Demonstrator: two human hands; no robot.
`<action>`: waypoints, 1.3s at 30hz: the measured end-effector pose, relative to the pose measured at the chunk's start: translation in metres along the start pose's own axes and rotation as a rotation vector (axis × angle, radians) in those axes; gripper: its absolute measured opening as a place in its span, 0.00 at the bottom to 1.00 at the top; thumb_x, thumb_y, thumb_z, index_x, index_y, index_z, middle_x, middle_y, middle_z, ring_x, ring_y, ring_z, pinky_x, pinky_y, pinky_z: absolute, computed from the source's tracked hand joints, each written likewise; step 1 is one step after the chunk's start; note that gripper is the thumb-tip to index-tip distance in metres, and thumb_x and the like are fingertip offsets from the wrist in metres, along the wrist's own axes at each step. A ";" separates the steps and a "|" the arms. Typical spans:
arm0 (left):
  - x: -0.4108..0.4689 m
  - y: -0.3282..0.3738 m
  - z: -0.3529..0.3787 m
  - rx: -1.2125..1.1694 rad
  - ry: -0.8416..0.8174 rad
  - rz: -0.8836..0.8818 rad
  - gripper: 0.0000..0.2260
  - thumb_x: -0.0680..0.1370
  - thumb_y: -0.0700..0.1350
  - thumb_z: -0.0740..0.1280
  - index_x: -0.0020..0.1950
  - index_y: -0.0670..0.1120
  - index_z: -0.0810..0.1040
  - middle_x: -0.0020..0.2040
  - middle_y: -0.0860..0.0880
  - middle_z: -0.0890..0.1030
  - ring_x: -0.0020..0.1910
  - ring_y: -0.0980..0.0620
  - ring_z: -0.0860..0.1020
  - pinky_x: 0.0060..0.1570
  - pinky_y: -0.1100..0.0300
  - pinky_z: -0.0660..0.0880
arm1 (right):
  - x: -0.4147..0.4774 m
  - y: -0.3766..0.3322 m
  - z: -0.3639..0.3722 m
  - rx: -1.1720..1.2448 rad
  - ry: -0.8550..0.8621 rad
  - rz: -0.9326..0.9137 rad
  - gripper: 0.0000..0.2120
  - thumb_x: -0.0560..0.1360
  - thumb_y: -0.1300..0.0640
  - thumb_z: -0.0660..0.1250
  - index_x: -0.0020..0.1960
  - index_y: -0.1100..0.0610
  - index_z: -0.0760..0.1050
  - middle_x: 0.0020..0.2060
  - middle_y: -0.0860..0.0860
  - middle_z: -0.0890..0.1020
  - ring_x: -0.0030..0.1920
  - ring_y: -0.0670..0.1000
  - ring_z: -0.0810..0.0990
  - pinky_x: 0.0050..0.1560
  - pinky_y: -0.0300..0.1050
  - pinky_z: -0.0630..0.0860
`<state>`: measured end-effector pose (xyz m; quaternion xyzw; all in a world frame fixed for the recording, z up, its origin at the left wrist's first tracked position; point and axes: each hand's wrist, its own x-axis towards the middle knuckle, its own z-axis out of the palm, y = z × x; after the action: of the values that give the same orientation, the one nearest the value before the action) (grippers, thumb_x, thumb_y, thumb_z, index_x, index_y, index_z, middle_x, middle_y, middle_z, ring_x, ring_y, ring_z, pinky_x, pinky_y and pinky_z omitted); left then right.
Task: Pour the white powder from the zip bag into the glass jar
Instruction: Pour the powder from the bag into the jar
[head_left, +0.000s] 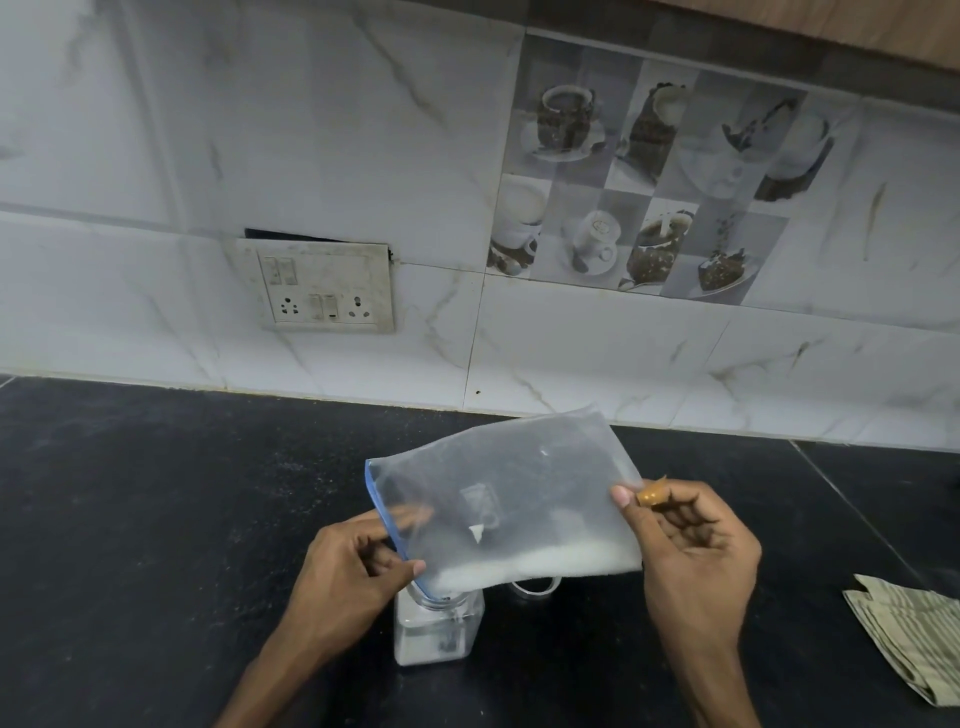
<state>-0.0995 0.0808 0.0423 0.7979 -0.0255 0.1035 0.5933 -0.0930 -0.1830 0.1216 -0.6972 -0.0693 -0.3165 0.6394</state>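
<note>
A clear zip bag (509, 493) with a blue zip edge hangs tilted over the black counter, white powder (545, 564) gathered along its lower side. The bag's lower left corner at the zip end dips into the mouth of a square glass jar (439, 631) that holds some white powder. My left hand (353, 577) grips the bag at the blue zip edge, just above the jar. My right hand (691, 551) pinches the bag's opposite end, held higher, with a tan bandage on one fingertip.
A clear round lid (535, 587) lies on the counter behind the jar, partly hidden by the bag. A folded striped cloth (914, 639) lies at the right edge. A switch and socket plate (324, 288) sits on the tiled wall behind.
</note>
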 end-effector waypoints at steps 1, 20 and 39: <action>0.000 0.000 0.000 0.002 0.001 -0.001 0.25 0.68 0.31 0.78 0.53 0.60 0.85 0.45 0.63 0.87 0.28 0.63 0.77 0.35 0.71 0.77 | 0.001 0.000 0.000 0.003 -0.011 0.002 0.12 0.68 0.68 0.76 0.39 0.51 0.81 0.37 0.47 0.86 0.39 0.42 0.85 0.42 0.31 0.79; 0.001 0.007 0.002 0.012 0.003 0.004 0.25 0.68 0.31 0.78 0.53 0.60 0.86 0.48 0.64 0.86 0.28 0.63 0.78 0.34 0.71 0.76 | 0.005 0.000 -0.002 -0.027 -0.023 -0.007 0.15 0.68 0.69 0.76 0.38 0.49 0.82 0.38 0.46 0.86 0.39 0.42 0.84 0.42 0.30 0.79; 0.000 0.005 0.002 0.007 0.011 -0.006 0.24 0.68 0.31 0.78 0.53 0.59 0.86 0.48 0.62 0.87 0.29 0.62 0.79 0.36 0.69 0.78 | 0.000 0.001 -0.002 -0.001 -0.021 0.014 0.13 0.70 0.71 0.73 0.47 0.55 0.84 0.46 0.46 0.87 0.46 0.42 0.85 0.47 0.31 0.79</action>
<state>-0.1003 0.0776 0.0464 0.7996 -0.0196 0.1061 0.5908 -0.0927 -0.1849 0.1204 -0.7013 -0.0712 -0.3048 0.6405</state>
